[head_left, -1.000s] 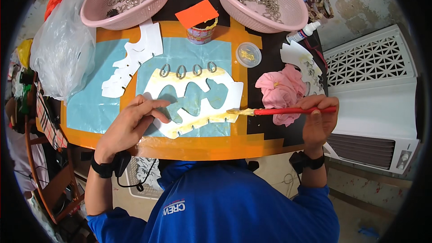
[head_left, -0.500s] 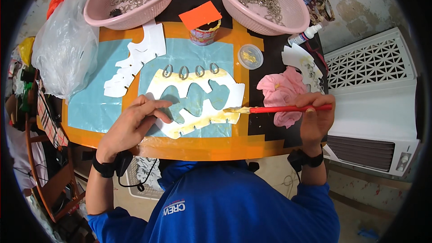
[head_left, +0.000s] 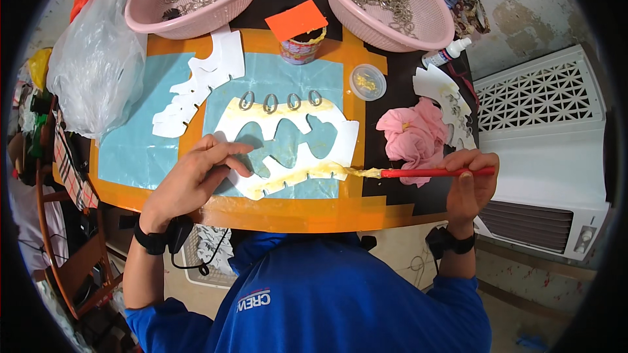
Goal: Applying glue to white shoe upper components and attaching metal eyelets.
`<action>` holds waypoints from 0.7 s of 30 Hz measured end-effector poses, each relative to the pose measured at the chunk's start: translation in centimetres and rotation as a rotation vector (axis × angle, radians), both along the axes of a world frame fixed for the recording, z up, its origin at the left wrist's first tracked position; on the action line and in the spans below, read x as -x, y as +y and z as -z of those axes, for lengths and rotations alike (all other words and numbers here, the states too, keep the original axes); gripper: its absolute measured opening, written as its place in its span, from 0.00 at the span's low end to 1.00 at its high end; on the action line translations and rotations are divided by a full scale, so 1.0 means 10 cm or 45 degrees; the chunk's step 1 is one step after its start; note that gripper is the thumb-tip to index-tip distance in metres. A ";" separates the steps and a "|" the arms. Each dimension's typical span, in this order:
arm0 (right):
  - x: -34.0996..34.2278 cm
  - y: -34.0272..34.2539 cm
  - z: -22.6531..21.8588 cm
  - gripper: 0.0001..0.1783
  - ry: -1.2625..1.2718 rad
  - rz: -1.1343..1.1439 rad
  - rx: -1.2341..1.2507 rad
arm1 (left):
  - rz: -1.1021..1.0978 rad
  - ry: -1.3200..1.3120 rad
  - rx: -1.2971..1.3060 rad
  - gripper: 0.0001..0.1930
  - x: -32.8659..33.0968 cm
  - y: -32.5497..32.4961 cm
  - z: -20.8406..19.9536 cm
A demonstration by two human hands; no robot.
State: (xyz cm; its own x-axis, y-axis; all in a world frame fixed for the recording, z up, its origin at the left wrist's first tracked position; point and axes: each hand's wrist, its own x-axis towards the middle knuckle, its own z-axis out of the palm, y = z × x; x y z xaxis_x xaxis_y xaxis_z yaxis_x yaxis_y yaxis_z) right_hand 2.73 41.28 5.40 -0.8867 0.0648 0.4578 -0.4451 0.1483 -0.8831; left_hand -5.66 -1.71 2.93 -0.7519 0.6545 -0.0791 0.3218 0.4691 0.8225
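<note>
Since the earlier frame, the red-handled brush (head_left: 428, 172) and our right hand (head_left: 470, 182) sit a little further right and closer to our body. Our landmark is the white cut-out sheet (head_left: 302, 161), which lies flat in front of us, its long axis running left to right, with a yellow coating along its near and far edges. We pinch the brush near its far right end, thumb and fingers closed on the handle. The sheet lies to the left of this grip; the brush points left toward it, roughly along its length, its yellow-smeared tip at the sheet's near right edge. We cannot tell how firmly it touches. Our left hand (head_left: 203, 171) is nearer the sheet, fingers loosely spread and curled over its left end, gripping nothing we can see. Four metal rings (head_left: 265, 104) stand in a row on the sheet's far edge. Right of the sheet rests a pink cloth (head_left: 412, 134); beyond it, a tub (head_left: 301, 51) under an orange card (head_left: 296, 19).
</note>
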 end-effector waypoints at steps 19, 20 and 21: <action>0.02 0.04 -0.18 0.12 0.086 0.068 0.203 | -0.003 -0.018 -0.028 0.31 -0.01 -0.03 0.02; 0.03 0.04 -0.18 0.12 0.079 0.090 0.265 | 0.001 -0.013 -0.037 0.31 -0.01 -0.03 0.03; 0.03 0.03 -0.18 0.12 0.072 0.114 0.329 | 0.006 -0.008 -0.043 0.31 -0.01 -0.03 0.03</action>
